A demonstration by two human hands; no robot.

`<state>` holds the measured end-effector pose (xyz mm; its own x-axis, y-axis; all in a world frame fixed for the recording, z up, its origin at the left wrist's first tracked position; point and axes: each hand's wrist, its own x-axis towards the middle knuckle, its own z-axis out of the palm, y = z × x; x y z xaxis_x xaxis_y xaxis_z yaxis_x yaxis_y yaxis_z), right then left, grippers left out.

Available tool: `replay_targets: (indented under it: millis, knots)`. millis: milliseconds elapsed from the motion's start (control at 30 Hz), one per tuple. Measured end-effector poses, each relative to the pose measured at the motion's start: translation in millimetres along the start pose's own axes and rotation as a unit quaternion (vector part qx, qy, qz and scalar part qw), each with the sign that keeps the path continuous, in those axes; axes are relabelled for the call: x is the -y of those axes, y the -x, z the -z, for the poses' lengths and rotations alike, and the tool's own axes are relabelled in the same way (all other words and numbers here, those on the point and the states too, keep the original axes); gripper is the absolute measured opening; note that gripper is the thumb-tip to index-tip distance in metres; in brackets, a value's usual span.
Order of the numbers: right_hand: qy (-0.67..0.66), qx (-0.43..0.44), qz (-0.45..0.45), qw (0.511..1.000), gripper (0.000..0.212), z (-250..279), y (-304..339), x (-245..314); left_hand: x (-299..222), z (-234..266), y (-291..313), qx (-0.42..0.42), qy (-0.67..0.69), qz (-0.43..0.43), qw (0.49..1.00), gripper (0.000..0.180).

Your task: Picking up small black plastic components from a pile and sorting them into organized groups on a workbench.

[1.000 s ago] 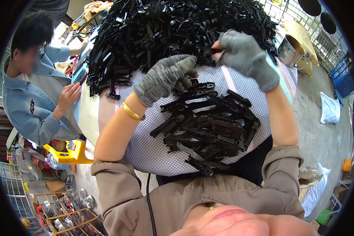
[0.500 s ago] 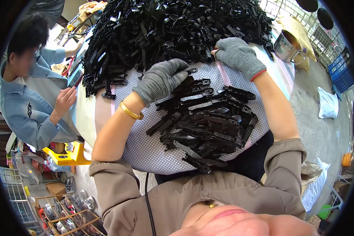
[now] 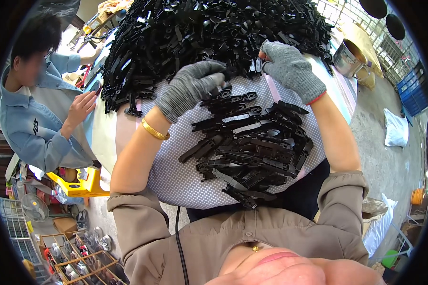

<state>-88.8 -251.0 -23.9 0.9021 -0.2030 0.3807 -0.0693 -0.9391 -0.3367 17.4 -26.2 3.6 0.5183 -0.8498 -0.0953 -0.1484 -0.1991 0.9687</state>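
Observation:
My left hand point(image 3: 188, 90), in a grey knit glove, hovers between the big heap of black plastic parts point(image 3: 176, 38) and a smaller pile of long black plastic clips point(image 3: 257, 142). Its fingers are bent and apart from the thumb, with no part visible between them. My right hand point(image 3: 292, 71), gloved with bare fingertips, is at the heap's near edge. Thumb and finger pinch at an upright black plastic part point(image 3: 255, 65); how firmly they grip it is hard to see. The clips lie roughly side by side on the dotted cloth point(image 3: 176, 178) in front of me.
At the left a person in a blue denim jacket point(image 3: 47, 123) sits at the table's side. A metal mug point(image 3: 348, 58) stands at the right edge. A yellow stool point(image 3: 83, 185), a rack of shoes point(image 3: 81, 259), a white bag point(image 3: 395, 127) and blue crates point(image 3: 413, 90) surround the table.
My left hand has moved up toward the heap; the small black part at its fingertips is no longer there. My right hand has shifted slightly, with its fingers at the heap's edge.

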Motion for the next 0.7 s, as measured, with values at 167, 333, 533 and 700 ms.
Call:
replay_targets:
  millis: [167,333,533,700]
  knots:
    - [-0.082,-0.004,0.051,0.995,0.019,6.3,4.1,25.9,3.5,-17.7,2.7,0.020,-0.063,-0.033,0.997,0.032]
    - [-0.417,0.036,0.042,0.907,0.019,5.7,10.4,38.9,5.1,-17.2,3.4,0.034,0.025,-0.017,0.999,0.034]
    - [-0.597,0.076,-0.119,0.790,0.018,3.0,10.7,37.4,4.4,-20.5,5.0,0.026,0.007,-0.058,0.998,0.032]
    - [-0.538,0.070,-0.166,0.823,0.022,6.1,10.9,42.5,0.8,-18.7,8.6,0.027,0.003,-0.033,0.999,0.033]
